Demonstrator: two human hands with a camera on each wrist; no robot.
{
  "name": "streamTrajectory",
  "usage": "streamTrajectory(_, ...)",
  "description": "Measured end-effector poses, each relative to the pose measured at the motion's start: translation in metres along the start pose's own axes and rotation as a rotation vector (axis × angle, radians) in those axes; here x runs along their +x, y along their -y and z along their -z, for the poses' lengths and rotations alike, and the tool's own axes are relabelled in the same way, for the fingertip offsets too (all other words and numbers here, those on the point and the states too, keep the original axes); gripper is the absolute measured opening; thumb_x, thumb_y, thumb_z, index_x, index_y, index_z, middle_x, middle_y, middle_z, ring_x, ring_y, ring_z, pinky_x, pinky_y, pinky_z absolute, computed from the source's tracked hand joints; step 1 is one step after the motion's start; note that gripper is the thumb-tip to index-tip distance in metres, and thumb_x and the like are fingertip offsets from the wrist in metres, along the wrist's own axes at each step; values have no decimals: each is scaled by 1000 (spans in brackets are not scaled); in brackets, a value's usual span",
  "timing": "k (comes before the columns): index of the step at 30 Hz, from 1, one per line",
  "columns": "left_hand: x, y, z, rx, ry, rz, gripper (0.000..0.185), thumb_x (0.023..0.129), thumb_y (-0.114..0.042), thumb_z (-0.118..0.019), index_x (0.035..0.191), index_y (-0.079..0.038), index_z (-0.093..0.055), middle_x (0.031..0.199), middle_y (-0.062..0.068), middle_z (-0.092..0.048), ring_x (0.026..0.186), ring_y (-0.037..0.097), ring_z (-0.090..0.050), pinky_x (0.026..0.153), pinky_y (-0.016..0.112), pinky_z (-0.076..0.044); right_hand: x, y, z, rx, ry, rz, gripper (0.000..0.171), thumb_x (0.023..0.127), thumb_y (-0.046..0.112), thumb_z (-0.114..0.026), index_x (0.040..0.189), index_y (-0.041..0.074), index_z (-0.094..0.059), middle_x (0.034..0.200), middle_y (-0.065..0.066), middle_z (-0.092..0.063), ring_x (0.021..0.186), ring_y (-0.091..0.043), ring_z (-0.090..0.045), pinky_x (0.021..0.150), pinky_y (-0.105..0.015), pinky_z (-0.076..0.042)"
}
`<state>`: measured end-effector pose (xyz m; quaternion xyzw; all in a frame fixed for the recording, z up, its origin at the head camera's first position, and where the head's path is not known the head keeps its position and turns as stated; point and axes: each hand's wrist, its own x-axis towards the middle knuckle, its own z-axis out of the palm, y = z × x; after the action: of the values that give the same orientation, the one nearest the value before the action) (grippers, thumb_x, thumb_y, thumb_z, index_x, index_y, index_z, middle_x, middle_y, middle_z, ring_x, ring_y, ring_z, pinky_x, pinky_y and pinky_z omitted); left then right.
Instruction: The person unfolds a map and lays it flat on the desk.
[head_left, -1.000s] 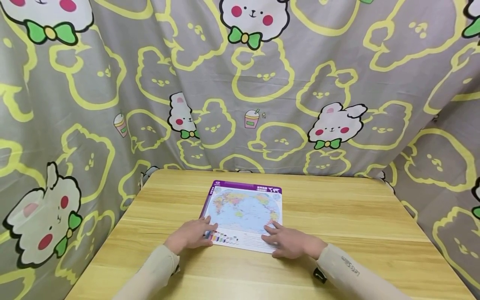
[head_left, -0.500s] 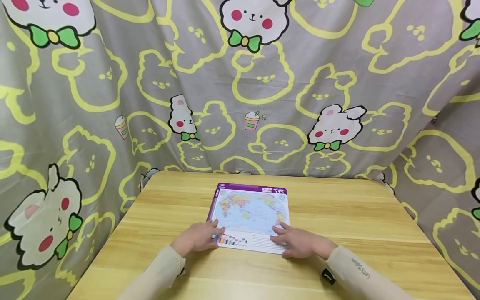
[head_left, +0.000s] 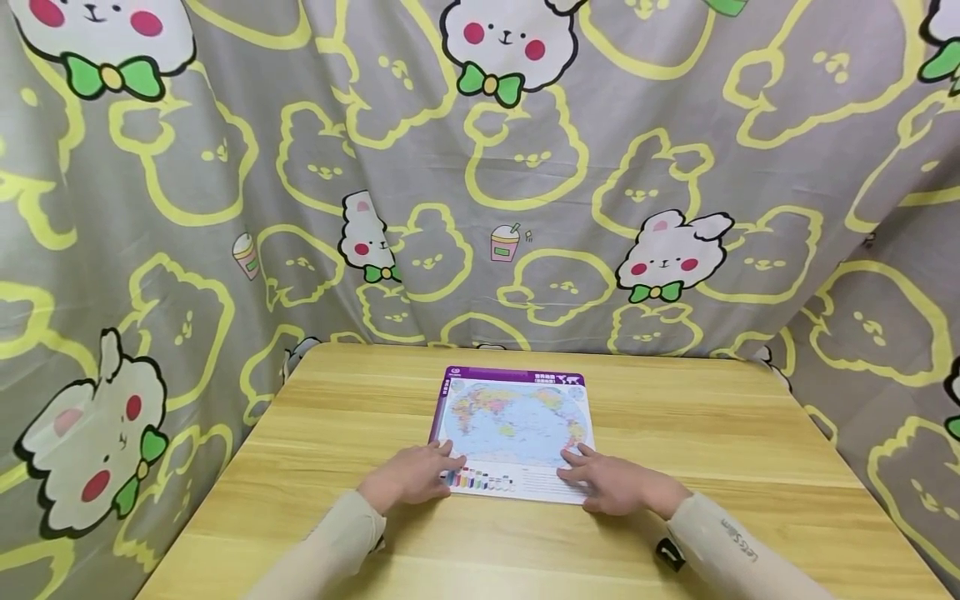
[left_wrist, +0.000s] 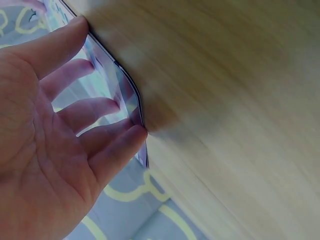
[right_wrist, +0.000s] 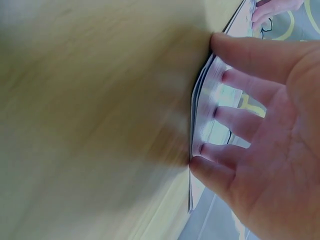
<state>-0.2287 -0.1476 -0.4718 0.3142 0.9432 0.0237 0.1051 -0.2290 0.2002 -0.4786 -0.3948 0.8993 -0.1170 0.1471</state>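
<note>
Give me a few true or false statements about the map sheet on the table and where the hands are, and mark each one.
1. Both hands rest on the near edge of the world map sheet. True.
2. The left hand is lifting the sheet clear off the wooden table. False: the sheet lies flat on the table.
3. The right hand has its fingers spread flat on the sheet's near right corner. True.
4. The sheet has a red border along its far edge. False: the border is purple.
5. A patterned cloth with rabbits hangs behind the table. True.
</note>
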Motion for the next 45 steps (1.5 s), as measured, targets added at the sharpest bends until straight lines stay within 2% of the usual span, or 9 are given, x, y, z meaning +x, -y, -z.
streamTrajectory(8, 6, -6, -1, 20, 4, -10, 49, 88, -29, -66, 135, -19, -54, 142, 18, -44, 128, 37, -42, 103, 48, -38, -8, -4, 3, -5, -12, -34, 52, 85, 8, -63, 135, 4, -51, 146, -26, -32, 132, -51, -25, 104, -59, -28)
streamTrajectory(28, 5, -16, -3, 19, 16, -23, 47, 90, -27, -63, 136, -22, -54, 143, 16, -42, 128, 38, -41, 103, 48, -38, -12, -10, 4, 26, -22, -77, 49, 85, 3, -59, 134, 4, -53, 146, -25, -33, 132, -51, -25, 105, -60, -25)
streamTrajectory(38, 6, -22, -1, 48, 24, -21, 47, 91, -28, -62, 137, -25, -52, 144, 13, -42, 129, 37, -41, 103, 45, -39, -11, -15, 5, 41, -42, -138, 47, 88, -2, -54, 135, 4, -52, 149, -21, -31, 134, -48, -23, 106, -60, -23)
streamTrajectory(45, 8, -24, -2, 100, 34, -38, 47, 92, -30, -61, 138, -27, -51, 144, 12, -43, 128, 35, -42, 102, 43, -41, -8, -17, 6, 38, -32, -170, 51, 86, -3, -51, 136, 4, -51, 149, -20, -30, 135, -48, -21, 107, -59, -23)
